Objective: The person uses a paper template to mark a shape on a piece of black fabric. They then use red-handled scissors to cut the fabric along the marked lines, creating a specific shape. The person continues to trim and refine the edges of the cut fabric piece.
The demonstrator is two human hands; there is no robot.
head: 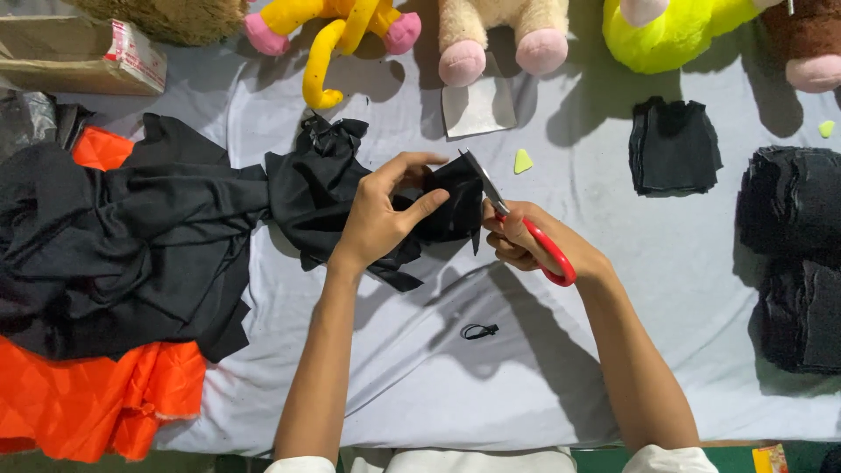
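Observation:
My left hand (383, 213) pinches a folded piece of black fabric (307, 188) that trails left into a big black heap (123, 245). My right hand (534, 241) grips red-handled scissors (526, 229), whose blades point up and left into the edge of the black piece just right of my left fingers. Both hands hover over a pale grey sheet (491, 368).
Orange cloth (88, 394) lies under the black heap at the left. Stacks of cut black pieces (674, 144) (793, 254) sit at the right. Plush toys (504, 35) line the far edge, with a cardboard box (79, 57) at far left. A small black scrap (479, 331) lies near me.

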